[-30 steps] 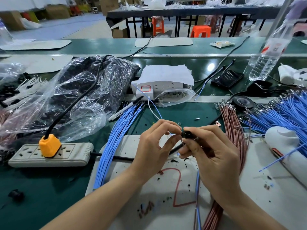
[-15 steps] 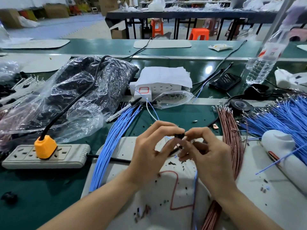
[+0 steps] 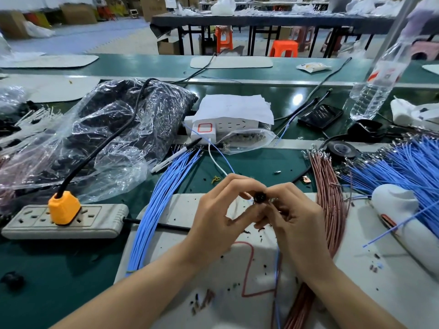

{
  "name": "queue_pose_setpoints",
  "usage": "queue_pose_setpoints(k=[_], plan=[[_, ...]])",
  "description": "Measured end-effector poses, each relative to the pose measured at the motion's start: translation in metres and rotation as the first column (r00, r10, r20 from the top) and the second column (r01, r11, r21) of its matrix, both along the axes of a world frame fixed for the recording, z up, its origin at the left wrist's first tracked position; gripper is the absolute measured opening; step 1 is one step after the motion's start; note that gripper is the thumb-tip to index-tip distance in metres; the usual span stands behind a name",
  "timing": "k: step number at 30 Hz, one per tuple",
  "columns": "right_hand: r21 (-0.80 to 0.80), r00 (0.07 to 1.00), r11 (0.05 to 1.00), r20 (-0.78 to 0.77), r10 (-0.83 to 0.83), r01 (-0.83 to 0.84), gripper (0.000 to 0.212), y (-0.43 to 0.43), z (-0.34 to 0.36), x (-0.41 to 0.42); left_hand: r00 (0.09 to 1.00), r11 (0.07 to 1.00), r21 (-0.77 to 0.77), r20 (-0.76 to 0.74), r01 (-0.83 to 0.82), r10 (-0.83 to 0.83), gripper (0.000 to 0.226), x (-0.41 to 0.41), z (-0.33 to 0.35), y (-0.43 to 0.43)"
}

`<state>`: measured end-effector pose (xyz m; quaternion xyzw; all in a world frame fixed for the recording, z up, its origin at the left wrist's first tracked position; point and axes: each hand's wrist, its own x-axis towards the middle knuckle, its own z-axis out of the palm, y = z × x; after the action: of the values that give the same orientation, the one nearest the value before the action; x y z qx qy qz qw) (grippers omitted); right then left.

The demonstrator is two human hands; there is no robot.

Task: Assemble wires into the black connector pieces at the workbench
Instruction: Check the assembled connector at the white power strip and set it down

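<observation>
I see both hands meeting over the white mat [image 3: 356, 269]. The right hand [image 3: 297, 224] has its grip closed tight on a small black connector [image 3: 258, 198], pinched between thumb and forefinger with its round face turned up toward me. The left hand [image 3: 213, 217] has narrowed its grip to a pinch at the connector's left edge, with the other fingers curled beneath. A thin blue wire [image 3: 276, 264] hangs from under the hands and runs down across the mat. Just left of the hands a bundle of blue wires [image 3: 161, 205] lies from the mat's edge out over the green tabletop [image 3: 47, 269]. Just right of them lies a bundle of brown wires [image 3: 330, 200]. Farther left, a grey power strip [image 3: 99, 222] carries an orange plug [image 3: 64, 207], and a crumpled plastic bag [image 3: 107, 138] lies behind it.
</observation>
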<state>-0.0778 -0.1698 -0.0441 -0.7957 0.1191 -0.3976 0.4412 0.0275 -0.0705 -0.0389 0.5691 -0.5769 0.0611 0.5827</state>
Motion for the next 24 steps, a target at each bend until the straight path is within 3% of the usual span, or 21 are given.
queue_pose_setpoints(k=[4,17,24], plan=[[-0.05,0.999,0.998,0.001,-0.033,0.033,0.01,0.0005,-0.002,0.0005,0.997,0.997,0.008,0.008,-0.081,0.081,0.019,0.0009,0.0,0.0002],[0.014,0.999,1.0,0.039,0.009,-0.01,0.015,-0.0007,-0.0008,-0.0002,0.997,0.998,0.055,-0.076,0.004,0.0,0.015,0.0003,0.0021,-0.0005],[-0.174,0.997,0.984,0.07,-0.037,0.048,0.01,0.0016,0.0019,-0.0019,0.998,0.999,0.025,0.037,-0.043,0.042,0.015,0.0005,0.0006,-0.0015]])
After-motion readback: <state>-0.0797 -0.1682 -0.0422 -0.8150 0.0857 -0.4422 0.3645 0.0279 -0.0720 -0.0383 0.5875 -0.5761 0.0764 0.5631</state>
